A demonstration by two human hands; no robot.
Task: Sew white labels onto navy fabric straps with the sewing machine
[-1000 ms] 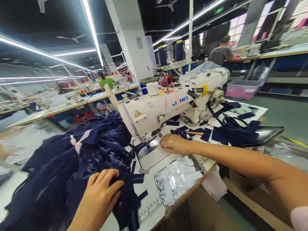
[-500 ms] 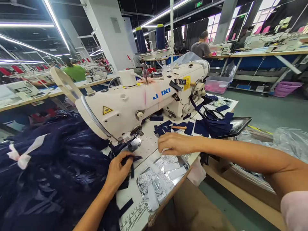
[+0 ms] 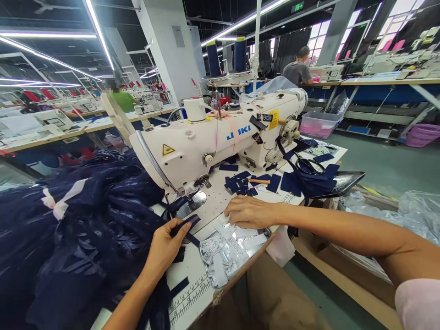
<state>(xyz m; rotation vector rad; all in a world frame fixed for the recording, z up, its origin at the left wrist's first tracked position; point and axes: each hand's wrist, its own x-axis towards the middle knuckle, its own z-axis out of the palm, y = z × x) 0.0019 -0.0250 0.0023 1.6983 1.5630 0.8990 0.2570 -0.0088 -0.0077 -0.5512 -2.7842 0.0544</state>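
My left hand [image 3: 167,243] pinches a narrow navy fabric strip [image 3: 191,222] between thumb and fingers, just in front of the sewing machine's [image 3: 202,137] needle area. My right hand [image 3: 252,211] is bent over the back of a shiny metal tray [image 3: 255,251]. Its fingers curl down at the edge of a heap of white printed labels [image 3: 230,254]; the fingertips are partly hidden, so what they grip does not show. Beyond this hand lie a wooden-handled tool [image 3: 259,181] and several navy fabric pieces [image 3: 274,183].
A large heap of navy fabric [image 3: 92,238] with a white tie fills the left side. Black scissors [image 3: 309,166] rest on navy pieces by a black tray [image 3: 343,181]. Clear plastic bags [image 3: 412,213] are at the right. Two people work at benches farther back.
My left hand has raised and turned the navy strip, drawing it slightly away from the needle area. My right hand has lowered a little towards the labels. The whole view has shifted slightly.
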